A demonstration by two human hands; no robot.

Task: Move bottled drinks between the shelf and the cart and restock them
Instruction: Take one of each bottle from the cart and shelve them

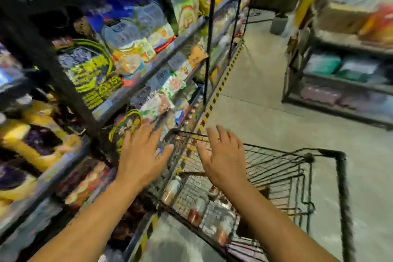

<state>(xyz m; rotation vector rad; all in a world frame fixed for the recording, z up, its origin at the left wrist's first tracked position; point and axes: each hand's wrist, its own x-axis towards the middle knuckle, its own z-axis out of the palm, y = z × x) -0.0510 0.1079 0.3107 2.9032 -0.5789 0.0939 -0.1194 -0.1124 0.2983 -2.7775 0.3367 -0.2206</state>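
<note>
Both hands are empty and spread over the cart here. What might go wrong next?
1. The cart sits tight against the shelf; a reaching left hand or right hand may knock its wire rim.
2. Bottles in the cart lie jumbled under the mesh, so a hasty grab may slip.

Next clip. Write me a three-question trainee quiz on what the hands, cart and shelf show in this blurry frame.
1. True or false: the left hand grips a bottle.
2. The black wire shopping cart stands on which side of the dark metal shelf unit stocked with colourful packets: a) the person's left, b) the person's right?
3. How do the right hand's fingers lie?

Key
1. False; it holds nothing.
2. b.
3. Spread, above the cart's basket.
</note>
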